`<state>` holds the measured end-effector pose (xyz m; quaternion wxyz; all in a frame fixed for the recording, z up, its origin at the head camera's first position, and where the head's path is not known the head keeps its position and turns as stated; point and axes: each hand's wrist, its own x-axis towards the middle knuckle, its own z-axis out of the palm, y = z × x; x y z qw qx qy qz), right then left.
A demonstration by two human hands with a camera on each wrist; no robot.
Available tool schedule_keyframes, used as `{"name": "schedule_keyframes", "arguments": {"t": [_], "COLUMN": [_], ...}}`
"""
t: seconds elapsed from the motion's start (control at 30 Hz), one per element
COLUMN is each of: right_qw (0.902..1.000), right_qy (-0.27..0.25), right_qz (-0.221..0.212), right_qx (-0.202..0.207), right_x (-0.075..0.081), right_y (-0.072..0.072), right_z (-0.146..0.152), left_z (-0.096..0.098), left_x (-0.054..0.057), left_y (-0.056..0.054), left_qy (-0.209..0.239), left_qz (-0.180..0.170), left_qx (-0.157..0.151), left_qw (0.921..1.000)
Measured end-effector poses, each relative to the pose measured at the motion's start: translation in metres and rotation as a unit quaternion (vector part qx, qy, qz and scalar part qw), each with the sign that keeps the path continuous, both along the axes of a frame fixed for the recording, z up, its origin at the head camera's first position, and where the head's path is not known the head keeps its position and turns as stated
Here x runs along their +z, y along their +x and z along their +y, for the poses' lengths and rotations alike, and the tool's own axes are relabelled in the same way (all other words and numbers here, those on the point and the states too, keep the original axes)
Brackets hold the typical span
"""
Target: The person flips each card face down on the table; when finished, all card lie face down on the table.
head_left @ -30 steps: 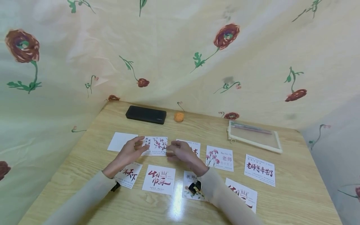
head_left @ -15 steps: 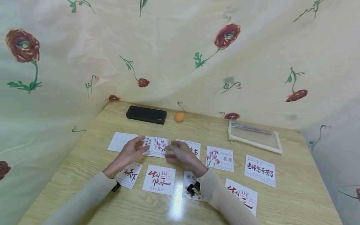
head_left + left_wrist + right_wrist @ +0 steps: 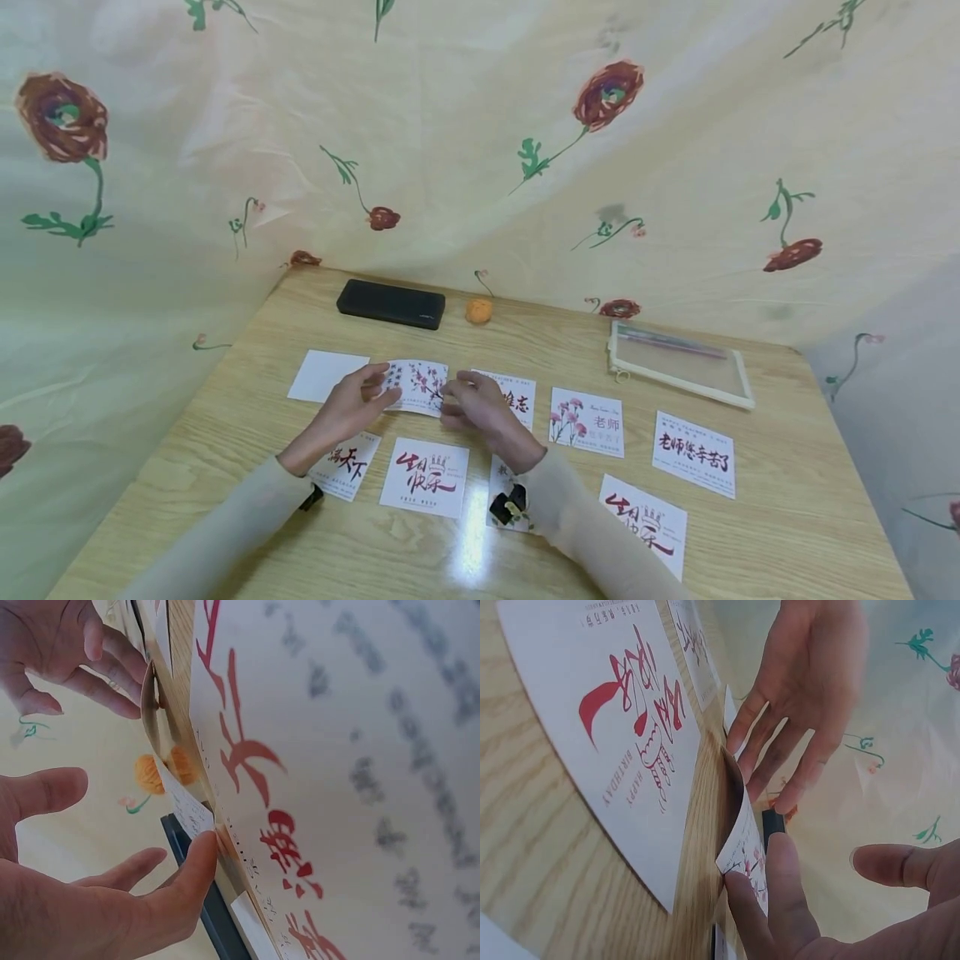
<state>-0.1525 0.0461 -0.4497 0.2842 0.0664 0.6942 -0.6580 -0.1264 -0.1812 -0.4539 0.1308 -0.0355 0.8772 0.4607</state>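
1. The blossom card (image 3: 420, 385) is the thing being handled: it sits between the person's 2 hands, in the far row over the table (image 3: 795, 508), bowed instead of flat.
2. The left hand (image 3: 347, 408) is at the card's 9 o'clock end, fingers apart and only lightly bent, a fingertip touching the edge, thumb away from it.
3. The right hand (image 3: 486, 410) is at the 3 o'clock end, fingertips against the edge, thumb likewise apart; neither hand closes round the card.
4. Done, judging by the layout: 8 other cards (image 3: 693, 454) lie spread out in 2 rows. From the blossom card, a blank card (image 3: 327, 375) lies at 9 o'clock, a birthday card (image 3: 424, 492) at 6 and a carnation card (image 3: 587, 422) just past 3.
5. Left, by judgement: this 1 card is neither flat nor released, so its handling looks midway. Whether it is wholly clear of the wood cannot be told.
6. The black case (image 3: 391, 304) at 11 o'clock and orange object (image 3: 478, 312) at 1 are untouched.
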Motion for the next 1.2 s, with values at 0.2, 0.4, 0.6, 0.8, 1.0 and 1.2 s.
{"name": "schedule_keyframes", "arguments": {"t": [0.2,0.4,0.6,0.8,1.0,1.2], "right_qw": [0.9999,0.9997,0.9995,0.9995,0.9995,0.9995], "right_qy": [0.014,0.005,-0.009,-0.003,-0.002,-0.009], "right_qz": [0.001,0.02,0.021,0.028,0.029,0.031], "right_qx": [-0.003,-0.014,-0.022,-0.017,-0.009,0.002], "right_x": [0.002,0.001,0.0,-0.001,-0.003,-0.004], "right_y": [-0.001,-0.004,-0.009,-0.014,-0.015,-0.013], "right_z": [-0.003,0.0,0.003,0.0,-0.003,-0.007], "left_z": [0.001,0.003,0.005,0.007,0.01,0.015], "left_x": [0.0,-0.001,0.0,0.001,0.001,0.001], "left_y": [-0.001,0.0,0.0,-0.001,-0.004,-0.003], "left_qy": [-0.011,-0.027,-0.019,-0.009,0.005,-0.011], "left_qz": [0.008,0.019,0.01,-0.01,0.003,0.018], "left_qx": [-0.006,-0.018,-0.028,-0.028,-0.054,-0.065], "left_qw": [0.9999,0.9993,0.9994,0.9995,0.9985,0.9977]}}
